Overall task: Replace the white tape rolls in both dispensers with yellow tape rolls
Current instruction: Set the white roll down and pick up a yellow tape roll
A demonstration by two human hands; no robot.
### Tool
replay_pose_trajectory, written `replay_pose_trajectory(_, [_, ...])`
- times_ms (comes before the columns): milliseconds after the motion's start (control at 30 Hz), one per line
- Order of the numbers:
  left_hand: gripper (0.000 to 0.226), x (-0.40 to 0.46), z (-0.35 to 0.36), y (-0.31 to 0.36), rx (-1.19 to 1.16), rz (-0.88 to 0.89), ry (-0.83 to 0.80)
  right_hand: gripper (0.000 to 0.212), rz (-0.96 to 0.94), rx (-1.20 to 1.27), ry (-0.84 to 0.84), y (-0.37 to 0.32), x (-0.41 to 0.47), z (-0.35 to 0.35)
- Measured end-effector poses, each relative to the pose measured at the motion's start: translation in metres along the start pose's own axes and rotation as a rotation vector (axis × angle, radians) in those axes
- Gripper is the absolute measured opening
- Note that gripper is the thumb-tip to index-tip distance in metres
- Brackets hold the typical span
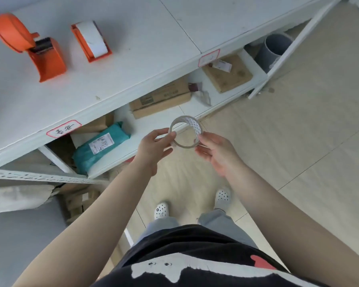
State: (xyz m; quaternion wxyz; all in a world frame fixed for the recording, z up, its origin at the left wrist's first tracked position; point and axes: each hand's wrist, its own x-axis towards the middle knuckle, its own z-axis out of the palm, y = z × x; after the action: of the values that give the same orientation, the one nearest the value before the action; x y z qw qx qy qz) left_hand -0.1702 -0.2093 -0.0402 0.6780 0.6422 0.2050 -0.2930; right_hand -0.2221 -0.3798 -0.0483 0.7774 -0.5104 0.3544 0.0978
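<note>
Both my hands hold a thin white tape roll (193,125), almost only its core with a patterned inside, out in front of the shelf edge. My left hand (153,146) pinches its left rim and my right hand (216,152) pinches its right rim. On the white shelf top (133,48) at the far left stands an orange dispenser (29,46) with its round cover swung open and no roll seen inside. Beside it, to the right, a second orange dispenser (91,41) carries a white tape roll. No yellow roll is in view.
The lower shelf holds a teal parcel (101,147) and cardboard boxes (162,98), (228,73). A grey bin (274,50) stands under the far right. Tiled floor lies to the right; my feet in white clogs stand below.
</note>
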Motion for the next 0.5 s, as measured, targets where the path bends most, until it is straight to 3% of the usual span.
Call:
replay_pose_trajectory(233, [0.009, 0.010, 0.168, -0.012, 0.126, 0.003, -0.083, 0.027, -0.032, 0.080, 0.125, -0.049, 0.010, -0.154])
replay_pose_trajectory(500, [0.011, 0.028, 0.352, -0.011, 0.184, 0.001, -0.206, 0.020, -0.080, 0.130, 0.237, -0.126, 0.020, -0.314])
